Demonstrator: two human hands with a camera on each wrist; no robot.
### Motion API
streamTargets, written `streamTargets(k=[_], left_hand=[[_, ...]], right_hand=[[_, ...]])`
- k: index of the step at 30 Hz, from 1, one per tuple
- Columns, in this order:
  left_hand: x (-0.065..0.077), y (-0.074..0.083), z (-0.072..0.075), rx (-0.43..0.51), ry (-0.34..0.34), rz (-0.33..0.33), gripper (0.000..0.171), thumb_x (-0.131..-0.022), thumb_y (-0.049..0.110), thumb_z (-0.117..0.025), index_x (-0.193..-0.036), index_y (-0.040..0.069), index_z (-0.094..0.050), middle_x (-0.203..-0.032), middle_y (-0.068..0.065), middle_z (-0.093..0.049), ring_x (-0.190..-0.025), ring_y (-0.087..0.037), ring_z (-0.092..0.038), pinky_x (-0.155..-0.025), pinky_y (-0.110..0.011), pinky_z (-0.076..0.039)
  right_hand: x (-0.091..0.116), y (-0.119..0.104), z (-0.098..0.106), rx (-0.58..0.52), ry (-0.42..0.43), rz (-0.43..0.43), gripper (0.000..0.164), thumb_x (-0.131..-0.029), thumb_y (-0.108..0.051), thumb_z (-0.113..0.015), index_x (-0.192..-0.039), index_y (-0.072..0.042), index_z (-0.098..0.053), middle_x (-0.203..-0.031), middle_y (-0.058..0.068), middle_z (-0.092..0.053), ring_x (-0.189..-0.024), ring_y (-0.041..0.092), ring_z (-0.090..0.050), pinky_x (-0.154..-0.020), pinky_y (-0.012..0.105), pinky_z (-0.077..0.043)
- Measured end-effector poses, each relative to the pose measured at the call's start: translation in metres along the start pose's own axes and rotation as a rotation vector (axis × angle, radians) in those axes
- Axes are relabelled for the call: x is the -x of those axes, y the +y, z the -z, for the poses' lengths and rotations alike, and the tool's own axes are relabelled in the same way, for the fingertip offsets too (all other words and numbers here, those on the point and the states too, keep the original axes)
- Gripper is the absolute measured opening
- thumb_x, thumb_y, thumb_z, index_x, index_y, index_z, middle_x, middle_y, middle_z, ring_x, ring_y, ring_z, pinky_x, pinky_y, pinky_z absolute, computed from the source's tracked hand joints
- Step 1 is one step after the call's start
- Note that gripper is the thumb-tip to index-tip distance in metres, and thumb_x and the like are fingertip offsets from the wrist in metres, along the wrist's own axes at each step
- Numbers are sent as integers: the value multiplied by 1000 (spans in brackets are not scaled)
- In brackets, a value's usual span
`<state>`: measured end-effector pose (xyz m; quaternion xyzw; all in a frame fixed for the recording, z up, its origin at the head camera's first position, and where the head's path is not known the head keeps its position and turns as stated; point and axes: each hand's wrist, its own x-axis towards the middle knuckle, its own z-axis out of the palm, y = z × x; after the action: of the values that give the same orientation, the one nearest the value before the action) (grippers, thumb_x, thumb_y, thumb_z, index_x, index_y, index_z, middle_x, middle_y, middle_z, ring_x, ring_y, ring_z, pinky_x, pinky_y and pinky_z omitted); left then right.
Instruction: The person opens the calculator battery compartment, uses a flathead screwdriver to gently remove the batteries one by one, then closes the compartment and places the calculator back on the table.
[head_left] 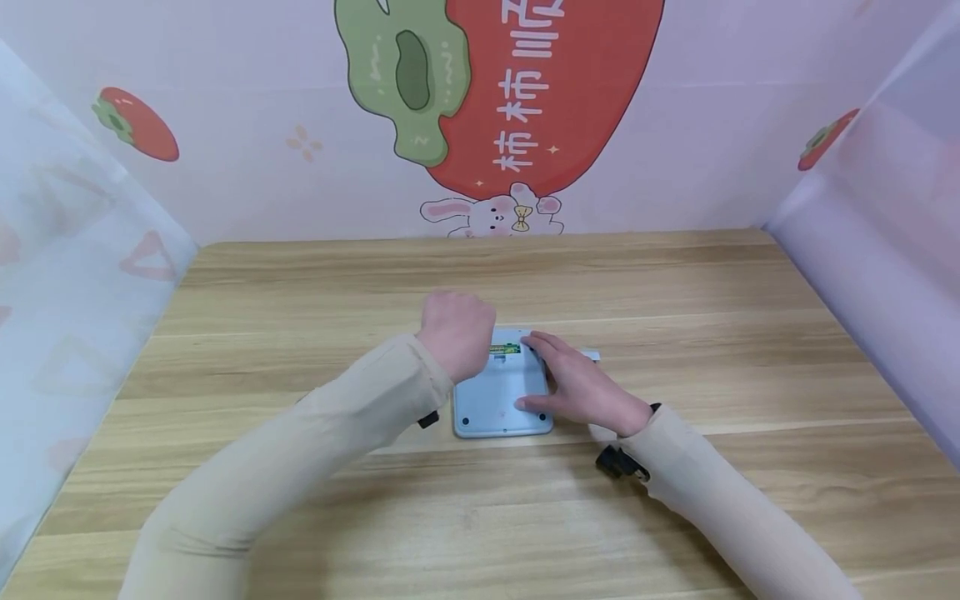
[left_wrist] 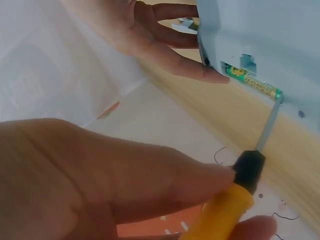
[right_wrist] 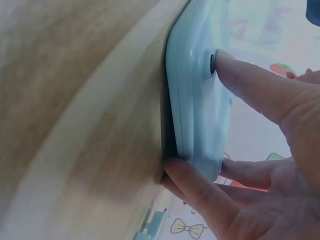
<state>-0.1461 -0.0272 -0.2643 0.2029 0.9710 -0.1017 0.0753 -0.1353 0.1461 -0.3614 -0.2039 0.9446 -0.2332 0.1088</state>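
**As a screwdriver tip meets a battery, slipping looks the main risk**

In the head view, a pale blue device lies back-up on the table, off the picture's centre toward six o'clock. The left hand hangs over its eleven o'clock corner; the right hand is at its three o'clock edge. Beyond that hand, at two o'clock, shows a small pale blue piece, which a careless sweep could knock away.

In the left wrist view, the left hand grips the yellow handle at five o'clock, the tip against one end of the battery, recessed at two o'clock. Too much leverage could make the battery spring out or the blade skid and scratch the device. A right-hand finger sits just beside the battery's other end, so a skid that way could jab it.

In the right wrist view, the right hand grasps the device round a corner, thumb at a dark foot toward one o'clock. If that hold slackens under prying, the device could pivot.
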Motion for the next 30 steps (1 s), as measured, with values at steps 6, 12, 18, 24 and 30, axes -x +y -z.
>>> streamTargets(k=[6, 12, 18, 24, 30], left_hand=[[-7, 4, 5, -74, 5, -39, 18, -88, 19, -55, -77, 14, -68, -54, 4, -39, -49, -10, -37, -42, -20, -25], [-11, -13, 6, 96, -70, -11, 11, -87, 13, -56, -87, 12, -67, -73, -1, -60, -63, -14, -50, -53, -22, -36], [-10, -31, -1, 236, -108, -22, 13, -83, 6, -59, -71, 10, -60, -62, 1, -48, -56, -14, -44, -46, -21, -31], [-4, -43, -12, 356, -91, -18, 17, -79, 1, -56, -71, 9, -68, -63, 1, -54, -55, -14, -44, -46, -21, -29], [5, -52, -28, 458, -40, 28, 27, -82, 6, -55, -103, 11, -71, -110, -4, -67, -89, -20, -56, -69, -27, -43]], right_hand=[[0, -1, 0, -4, -1, 4, 84, -75, -38, -75, -141, -5, -34, -146, 16, -34, -131, 31, -40, -104, 45, -37], [-1, 0, 0, 19, -1, 12, 84, -76, -38, -75, -141, -5, -34, -147, 16, -33, -132, 32, -39, -105, 46, -36], [-1, -1, 1, 27, -7, 5, 84, -75, -39, -75, -141, -5, -34, -147, 16, -32, -131, 32, -39, -105, 46, -37], [-1, -1, 1, 29, -8, 5, 84, -75, -39, -75, -141, -6, -35, -148, 17, -32, -132, 33, -38, -106, 47, -35], [-1, -1, 0, 34, 1, 7, 84, -74, -38, -75, -140, -5, -35, -147, 17, -32, -132, 33, -38, -105, 47, -36]])
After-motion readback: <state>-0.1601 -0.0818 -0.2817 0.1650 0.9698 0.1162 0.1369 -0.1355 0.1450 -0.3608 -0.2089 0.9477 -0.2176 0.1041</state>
